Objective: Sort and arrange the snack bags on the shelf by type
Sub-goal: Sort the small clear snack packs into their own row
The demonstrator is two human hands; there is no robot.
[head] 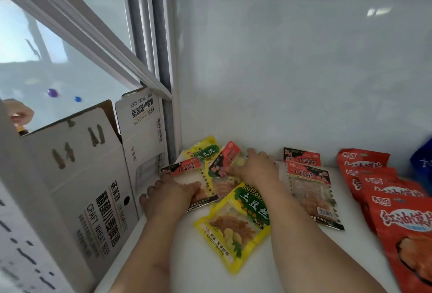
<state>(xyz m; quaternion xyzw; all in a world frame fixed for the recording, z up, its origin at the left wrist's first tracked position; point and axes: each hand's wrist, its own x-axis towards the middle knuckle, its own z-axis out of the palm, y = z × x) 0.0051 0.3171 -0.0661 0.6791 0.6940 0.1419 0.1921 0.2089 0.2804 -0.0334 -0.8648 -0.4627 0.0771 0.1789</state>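
A beer carton stands at the shelf's left end. Right of it, 4 red bags overlap; nearer lies a yellow bag. The left hand grips a clear-fronted bag beside the carton; the right hand rests flat, fingers spread, on another.

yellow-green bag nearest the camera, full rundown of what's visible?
The yellow-green bag is a glossy plastic pouch with yellow borders, a green band with large characters and a clear window showing pale orange shreds. It looks sealed and lies flat on the white shelf, tilted diagonally, between the two forearms. Its top end is tucked under the right hand and wrist and reaches the mixed pile; neither hand grips it.
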